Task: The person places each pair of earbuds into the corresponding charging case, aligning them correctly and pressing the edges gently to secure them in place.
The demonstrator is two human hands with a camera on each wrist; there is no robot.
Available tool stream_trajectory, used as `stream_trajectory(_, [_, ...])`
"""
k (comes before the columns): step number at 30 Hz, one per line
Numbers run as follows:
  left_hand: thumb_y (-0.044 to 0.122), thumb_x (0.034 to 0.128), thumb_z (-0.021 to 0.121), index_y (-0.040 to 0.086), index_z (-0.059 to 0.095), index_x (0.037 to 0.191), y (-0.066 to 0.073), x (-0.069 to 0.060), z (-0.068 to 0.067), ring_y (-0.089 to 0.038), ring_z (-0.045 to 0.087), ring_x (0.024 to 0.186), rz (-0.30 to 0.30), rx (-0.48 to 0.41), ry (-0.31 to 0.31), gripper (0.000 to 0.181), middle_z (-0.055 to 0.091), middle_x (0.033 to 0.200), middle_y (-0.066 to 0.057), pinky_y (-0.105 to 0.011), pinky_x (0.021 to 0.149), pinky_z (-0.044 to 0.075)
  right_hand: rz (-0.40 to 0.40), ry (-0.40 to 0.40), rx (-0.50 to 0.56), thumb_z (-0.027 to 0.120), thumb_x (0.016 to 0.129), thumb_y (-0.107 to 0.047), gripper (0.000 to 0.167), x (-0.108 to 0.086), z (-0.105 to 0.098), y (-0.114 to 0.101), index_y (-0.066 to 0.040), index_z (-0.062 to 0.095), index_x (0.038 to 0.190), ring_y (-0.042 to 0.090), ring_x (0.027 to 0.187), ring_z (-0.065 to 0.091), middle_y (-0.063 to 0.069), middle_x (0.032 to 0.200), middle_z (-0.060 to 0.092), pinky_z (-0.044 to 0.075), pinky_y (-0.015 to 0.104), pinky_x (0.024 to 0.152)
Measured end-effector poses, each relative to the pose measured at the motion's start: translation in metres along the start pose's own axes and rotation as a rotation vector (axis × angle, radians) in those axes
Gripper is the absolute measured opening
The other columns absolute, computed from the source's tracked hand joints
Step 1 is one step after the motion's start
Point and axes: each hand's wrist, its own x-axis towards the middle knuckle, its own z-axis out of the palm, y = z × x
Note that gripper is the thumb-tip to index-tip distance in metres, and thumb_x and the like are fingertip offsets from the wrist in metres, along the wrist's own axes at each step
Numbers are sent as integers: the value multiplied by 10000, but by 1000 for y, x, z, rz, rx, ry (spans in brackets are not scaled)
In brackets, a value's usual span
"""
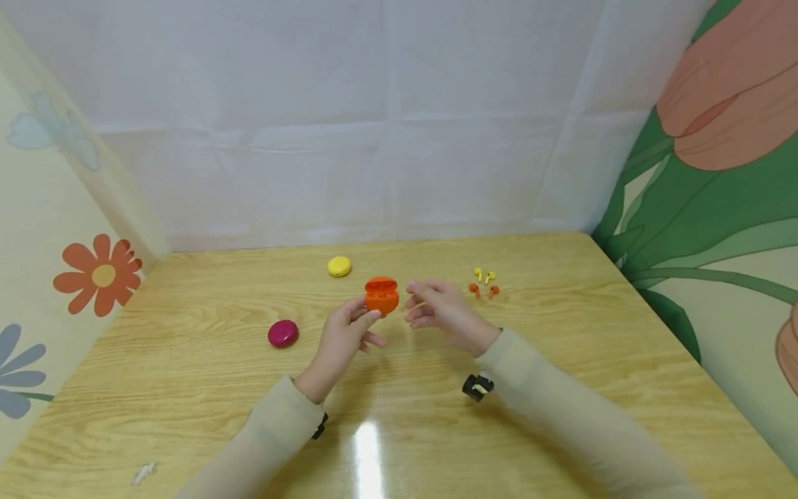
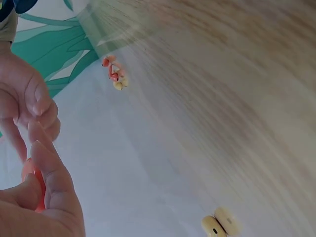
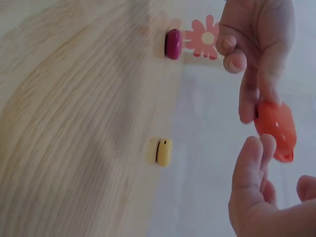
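My left hand (image 1: 337, 339) pinches an orange earbud case (image 1: 382, 301) between thumb and fingers, above the table. In the head view its lid stands raised and the inside faces me. Just right of the case hovers my right hand (image 1: 447, 313), fingers loosely bent and nothing visible in them. The right wrist view shows the case (image 3: 277, 129) with the right fingertips close to it; whether they touch is hard to tell. Beyond the right hand lie two orange earbuds (image 1: 474, 290) and two yellow earbuds (image 1: 490, 278).
A closed yellow case (image 1: 339, 266) sits at the back of the wooden table (image 1: 206, 388), and a closed magenta case (image 1: 283, 333) lies left of the left hand. A white sheet (image 1: 299, 173) hangs behind. A small whitish mark (image 1: 144, 473) shows at front left.
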Motion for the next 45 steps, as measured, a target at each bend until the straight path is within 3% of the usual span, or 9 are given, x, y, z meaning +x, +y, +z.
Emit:
stream_trajectory(13, [114, 993, 565, -26, 515, 1357, 1, -1, -4, -146, 667, 586, -36, -31, 7, 394, 638, 1191, -215, -204, 504, 476, 7, 69, 16, 483, 1037, -185, 270, -6, -35, 0, 68, 506, 1128, 110, 666, 632, 45, 811, 599, 556, 254, 652])
stream_trajectory(20, [118, 991, 570, -20, 515, 1360, 0, -2, -7, -147, 667, 588, -40, -34, 5, 398, 635, 1205, -213, -211, 509, 480, 22, 137, -14, 461, 1045, -205, 315, -11, -55, 0, 76, 483, 1184, 107, 675, 630, 32, 817, 594, 558, 256, 666])
stream_trajectory(28, [126, 993, 568, -5, 536, 1345, 0, -1, -7, -151, 669, 593, -37, -33, -11, 376, 649, 1174, -192, -211, 508, 478, 43, 173, -6, 462, 1042, -212, 230, -17, -76, 0, 13, 511, 1023, 101, 626, 628, 25, 767, 607, 553, 248, 629])
stream_trajectory(40, [134, 998, 560, -1, 539, 1339, -1, 0, -7, -150, 669, 599, -51, -40, -27, 367, 648, 1174, -195, -210, 515, 476, 114, 208, -55, 461, 1045, -256, 258, -23, -98, 6, -15, 547, 1014, 83, 578, 622, 5, 700, 632, 543, 236, 578])
stream_trajectory(45, [124, 1000, 555, -12, 532, 1341, -3, 0, -7, -147, 667, 594, -69, -49, -41, 368, 635, 1165, -226, -208, 516, 479, 133, 205, -85, 447, 1049, -256, 321, -23, -105, 8, 44, 526, 1133, 76, 582, 626, -5, 702, 646, 543, 240, 581])
